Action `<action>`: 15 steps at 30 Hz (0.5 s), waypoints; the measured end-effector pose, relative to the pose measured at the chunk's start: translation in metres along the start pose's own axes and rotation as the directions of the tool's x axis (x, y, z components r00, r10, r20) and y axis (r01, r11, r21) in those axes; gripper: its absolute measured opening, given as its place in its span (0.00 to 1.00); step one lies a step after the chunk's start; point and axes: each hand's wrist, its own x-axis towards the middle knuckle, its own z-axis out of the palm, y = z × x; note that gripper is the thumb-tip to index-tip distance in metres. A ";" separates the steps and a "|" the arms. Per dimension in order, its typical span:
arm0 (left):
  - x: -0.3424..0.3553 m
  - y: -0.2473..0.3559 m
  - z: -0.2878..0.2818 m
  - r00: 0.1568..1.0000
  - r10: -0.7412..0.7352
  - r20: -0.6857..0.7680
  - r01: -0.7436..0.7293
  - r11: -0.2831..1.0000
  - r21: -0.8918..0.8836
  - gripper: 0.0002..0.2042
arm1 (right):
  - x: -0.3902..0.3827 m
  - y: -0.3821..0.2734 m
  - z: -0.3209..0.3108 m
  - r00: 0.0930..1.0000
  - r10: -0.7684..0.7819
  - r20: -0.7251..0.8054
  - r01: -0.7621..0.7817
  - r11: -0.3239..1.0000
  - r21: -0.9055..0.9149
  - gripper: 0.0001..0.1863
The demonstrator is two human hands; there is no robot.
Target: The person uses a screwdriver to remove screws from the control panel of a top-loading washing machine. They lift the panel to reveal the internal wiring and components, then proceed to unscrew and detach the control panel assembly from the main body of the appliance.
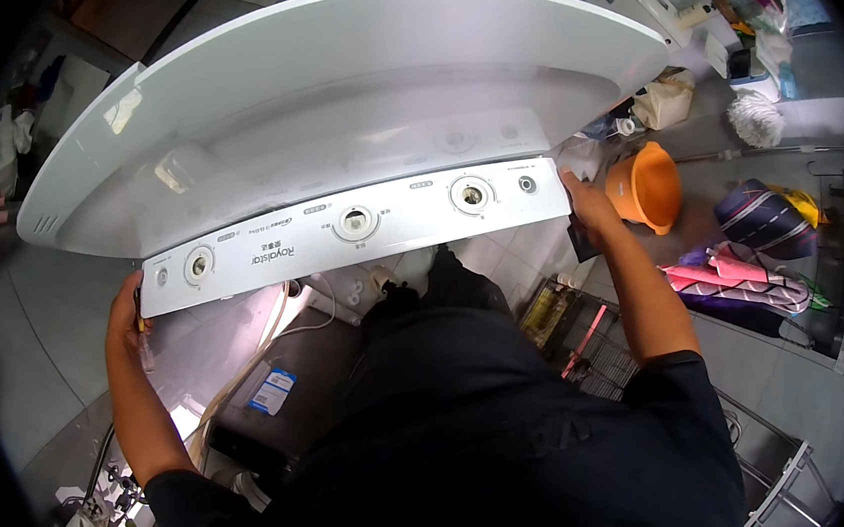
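Observation:
Both my hands hold a long white control panel [294,230] with three round openings and printed markings. My left hand [127,304] is closed around its left end, with a small strip of something pale hanging just below the fingers. My right hand [587,204] grips the right end, its fingertips partly hidden behind the panel, where a small dark piece shows underneath. Beyond the panel, directly adjoining it, is a large curved white plastic cover [354,59] with a glossy surface. Whether the two are joined I cannot tell.
An orange bucket [656,188] sits to the right, beside bundled cloths [760,224]. A wire rack [597,369] and metal frame stand at lower right. Hoses [236,380] run near a blue-labelled dark surface [313,368] at lower left. Assorted items crowd the upper right.

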 end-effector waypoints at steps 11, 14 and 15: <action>0.034 -0.026 -0.003 0.995 0.067 -0.067 -0.069 0.997 -0.036 0.21 | -0.005 0.002 0.011 0.945 -0.269 -0.186 0.211 0.936 -0.280 0.33; 0.033 -0.025 -0.004 0.996 0.052 -0.071 -0.055 0.997 -0.047 0.20 | -0.001 0.005 0.008 0.931 -0.335 -0.146 0.265 0.893 -0.364 0.32; 0.031 -0.024 -0.003 0.997 0.047 -0.054 -0.050 0.998 -0.044 0.20 | 0.000 0.006 0.008 0.931 -0.332 -0.153 0.260 0.895 -0.361 0.32</action>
